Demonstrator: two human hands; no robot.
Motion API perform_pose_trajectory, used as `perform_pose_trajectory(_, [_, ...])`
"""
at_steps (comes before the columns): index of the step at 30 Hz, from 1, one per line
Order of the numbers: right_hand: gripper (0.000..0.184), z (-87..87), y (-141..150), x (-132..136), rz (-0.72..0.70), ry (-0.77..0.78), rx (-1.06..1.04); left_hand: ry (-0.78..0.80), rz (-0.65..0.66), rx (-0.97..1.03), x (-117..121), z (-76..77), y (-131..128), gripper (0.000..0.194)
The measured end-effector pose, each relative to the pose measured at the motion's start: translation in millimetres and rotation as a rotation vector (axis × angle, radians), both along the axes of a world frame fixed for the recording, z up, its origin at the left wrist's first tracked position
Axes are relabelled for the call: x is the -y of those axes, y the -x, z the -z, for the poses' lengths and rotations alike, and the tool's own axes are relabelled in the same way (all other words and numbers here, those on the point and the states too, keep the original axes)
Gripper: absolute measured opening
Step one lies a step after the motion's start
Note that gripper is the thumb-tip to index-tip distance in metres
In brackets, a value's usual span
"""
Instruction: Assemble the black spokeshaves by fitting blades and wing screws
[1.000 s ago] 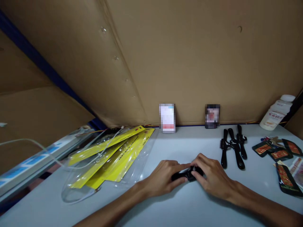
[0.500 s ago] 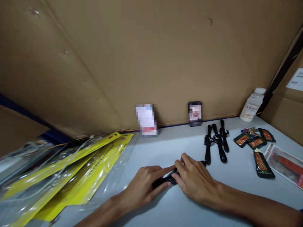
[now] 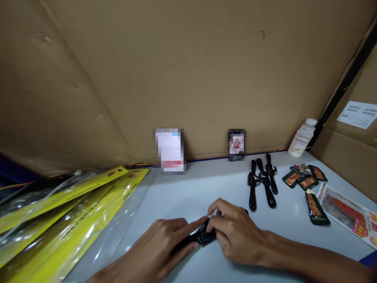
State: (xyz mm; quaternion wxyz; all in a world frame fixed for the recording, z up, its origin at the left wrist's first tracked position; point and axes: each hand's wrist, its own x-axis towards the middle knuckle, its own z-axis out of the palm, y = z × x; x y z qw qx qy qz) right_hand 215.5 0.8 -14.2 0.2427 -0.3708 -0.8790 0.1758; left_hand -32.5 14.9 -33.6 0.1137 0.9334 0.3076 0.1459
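Low in the middle of the view, a black spokeshave (image 3: 203,235) lies across the pale table between my hands. My left hand (image 3: 167,241) is closed around its left handle, thumb along the near side and index finger stretched toward the metal body. With bent fingertips, my right hand (image 3: 232,228) grips the middle of the tool. That hand covers most of the right handle, whose tip shows past the knuckles. Three more black spokeshaves (image 3: 266,188) rest side by side, a little beyond my right hand.
Yellow cards in clear plastic packaging (image 3: 97,212) are piled at left. Two blurred upright screens (image 3: 172,151) lean on the cardboard wall (image 3: 191,78). At right are a bottle (image 3: 302,137), keys (image 3: 302,169), small dark packets (image 3: 316,210) and a flat printed bag (image 3: 350,212).
The view has turned slightly right, so things sit further left in it. Both hands stay on the spokeshave; my right fingers have shifted and bent more over its middle.
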Motion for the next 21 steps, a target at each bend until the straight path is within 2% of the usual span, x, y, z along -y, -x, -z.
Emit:
perform_pose_trajectory(2, [0.014,-0.4,1,2,0.04,-0.015,0.001,0.0,0.002,-0.017,0,-3.7,1,0.042])
perform_pose_trajectory(5, [0.02,-1.7,2,5,0.094,-0.024,0.043,-0.033,-0.013,-0.04,1,-10.7,-2,0.044])
perform_pose_trajectory(8, [0.016,-2.3,0,2,0.038,-0.03,-0.017,-0.029,-0.022,-0.072,2,-14.2,-4,0.046])
perform_pose_trajectory(11, [0.032,-1.5,-3,-4,-0.048,0.024,-0.193,0.005,-0.029,-0.092,1,-13.8,-4,0.047])
perform_pose_trajectory(14, [0.035,-0.7,-4,-6,0.002,0.058,-0.222,0.0,-0.038,-0.09,2,-13.1,-3,0.047])
perform_pose_trajectory(18, [0.03,-0.3,-3,-5,-0.016,-0.066,-0.163,-0.024,-0.028,-0.071,2,-12.5,-3,0.048])
perform_pose_trajectory(21, [0.031,-1.5,-3,-4,-0.028,-0.118,-0.225,-0.026,-0.017,-0.061,2,-12.7,-4,0.047])
